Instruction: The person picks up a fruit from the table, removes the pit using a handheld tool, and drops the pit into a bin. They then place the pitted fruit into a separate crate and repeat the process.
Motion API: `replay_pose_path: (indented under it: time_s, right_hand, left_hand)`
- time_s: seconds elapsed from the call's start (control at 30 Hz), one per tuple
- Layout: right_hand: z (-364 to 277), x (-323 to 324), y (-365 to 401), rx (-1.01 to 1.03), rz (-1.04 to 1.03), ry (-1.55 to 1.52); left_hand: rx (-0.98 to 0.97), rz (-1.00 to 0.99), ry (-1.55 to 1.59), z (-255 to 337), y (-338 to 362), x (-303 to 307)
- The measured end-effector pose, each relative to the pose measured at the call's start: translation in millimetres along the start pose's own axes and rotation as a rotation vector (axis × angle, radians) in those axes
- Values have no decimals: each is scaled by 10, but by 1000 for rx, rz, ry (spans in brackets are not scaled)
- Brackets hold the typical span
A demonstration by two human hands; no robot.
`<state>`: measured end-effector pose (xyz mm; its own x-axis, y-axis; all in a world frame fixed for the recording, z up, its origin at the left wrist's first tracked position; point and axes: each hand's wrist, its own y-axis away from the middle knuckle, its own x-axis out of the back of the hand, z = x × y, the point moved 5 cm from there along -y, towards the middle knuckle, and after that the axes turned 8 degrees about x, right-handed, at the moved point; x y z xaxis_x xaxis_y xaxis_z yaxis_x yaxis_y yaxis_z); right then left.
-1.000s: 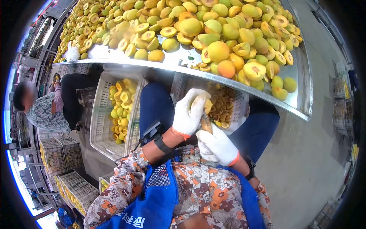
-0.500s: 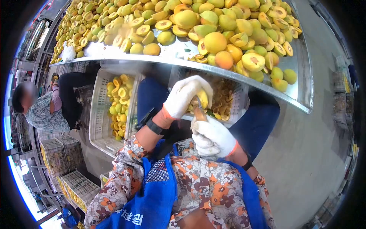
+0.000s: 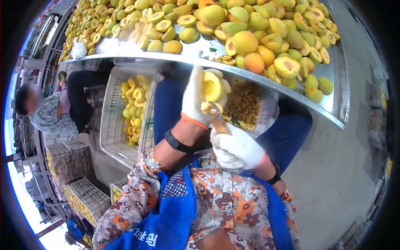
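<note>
In my gloved left hand (image 3: pixel 193 99) is a yellow peach half (image 3: pixel 213 86), its hollowed cut face turned up toward me. The fingers wrap behind the fruit and the thumb points up along its side. My gloved right hand (image 3: pixel 238 148) is closed around the wooden handle of a pitting knife (image 3: pixel 219 126). A curved metal loop tops the handle, just below the peach half. On that loop sits a scooped-out piece of pit and flesh (image 3: pixel 210 108). Both hands are above a white crate (image 3: pixel 268 109) of brownish pit scraps (image 3: pixel 243 100).
A metal-rimmed table (image 3: pixel 287 92) across the front carries heaped peach halves (image 3: pixel 246 41). Beside my left knee stands a crate (image 3: pixel 109 121) of hollowed halves (image 3: pixel 134 110). Another person (image 3: pixel 52 110) sits at far left, near stacked crates (image 3: pixel 70 160).
My left hand has opened out from around the fruit, showing the hollowed half, and its thumb now points up. The knife has come out with a scooped piece on its loop.
</note>
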<state>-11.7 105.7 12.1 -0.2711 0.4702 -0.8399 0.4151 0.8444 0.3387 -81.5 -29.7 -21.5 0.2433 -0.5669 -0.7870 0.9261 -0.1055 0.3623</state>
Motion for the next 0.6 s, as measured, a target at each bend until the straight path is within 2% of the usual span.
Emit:
replay_pose_path:
  time_s: [0.03, 0.1, 0.13, 0.17, 0.23, 0.27, 0.3, 0.37, 0.43, 0.5, 0.57, 0.6]
  right_hand:
    - [-2, 20, 13, 29, 17, 16]
    - [-43, 90, 36, 100, 47, 51]
    - [-72, 205, 62, 131, 111, 83]
    - [-70, 354, 72, 214, 208, 163]
    - [-104, 502, 185, 138, 291, 151]
    - [-99, 545, 203, 149, 298, 142]
    - [-76, 603, 204, 139, 307, 155]
    - [-58, 673, 176, 134, 317, 175]
    - [-32, 650, 121, 162, 337, 225]
    - [-51, 522, 129, 151, 315, 213]
    - [-39, 510, 135, 164, 375, 364]
    - [-25, 523, 153, 152, 363, 365]
  left_hand:
    - [-22, 18, -28, 112, 41, 58]
    - [-228, 178, -301, 495, 181, 209]
    - [-320, 379, -371, 727, 255, 345]
    - [-431, 461, -481, 997, 371, 436]
    - [-755, 688, -1064, 1574, 523, 856]
    - [-647, 891, -1839, 1714, 571, 741]
    - [-941, 1106, -2450, 1663, 604, 494]
    - [-937, 871, -2230, 1609, 418, 154]
    - [-1045, 435, -1917, 1273, 92, -322]
    - [-1056, 112, -2203, 909, -228, -799]
    - [-1248, -149, -2327, 634, -442, -1115]
    - [-1250, -157, -2320, 632, -571, -1128]
